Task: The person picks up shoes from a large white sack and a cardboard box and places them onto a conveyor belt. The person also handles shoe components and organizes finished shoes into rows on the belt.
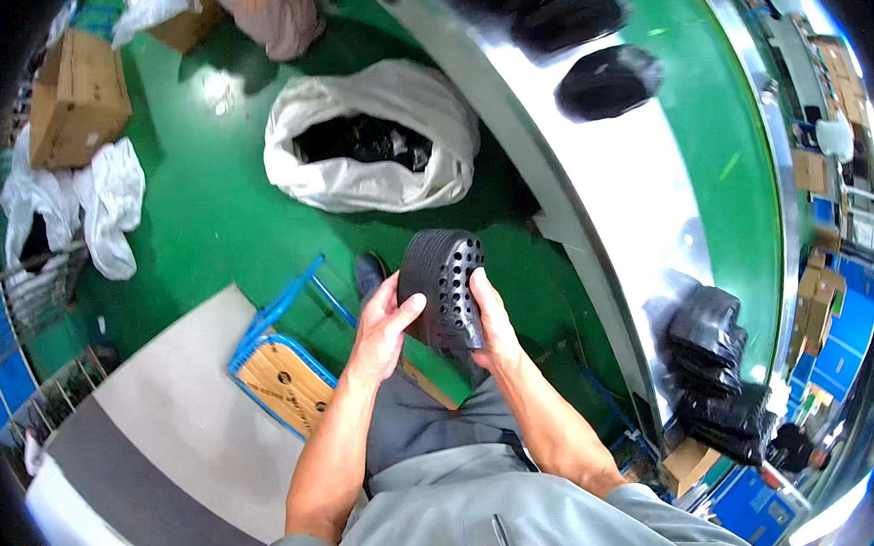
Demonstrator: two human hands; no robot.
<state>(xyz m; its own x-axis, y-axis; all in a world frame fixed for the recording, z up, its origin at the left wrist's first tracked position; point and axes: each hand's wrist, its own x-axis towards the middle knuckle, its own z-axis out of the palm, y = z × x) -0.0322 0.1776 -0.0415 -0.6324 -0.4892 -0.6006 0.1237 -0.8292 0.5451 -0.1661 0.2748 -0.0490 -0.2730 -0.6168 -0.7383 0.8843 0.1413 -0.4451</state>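
Note:
Between my two hands is a black moulded piece (442, 291) with a rounded top end, a ribbed left side and rows of round holes on its face. My left hand (384, 328) grips its left side, thumb on the front. My right hand (492, 322) closes round the lower right edge. Both hold it upright in front of my lap. Its underside and back are hidden. Ahead on the floor stands a white woven sack (377, 192), rolled open, with black shiny things (364, 142) inside that I cannot make out.
On my right runs a long pale conveyor (640, 160) with black bundles (609, 82) at the far end and stacked black pieces (706, 342) nearer. A blue-framed stool with a wooden seat (281, 381) and a grey table (178, 374) are at left. Cardboard boxes (81, 100) stand at far left.

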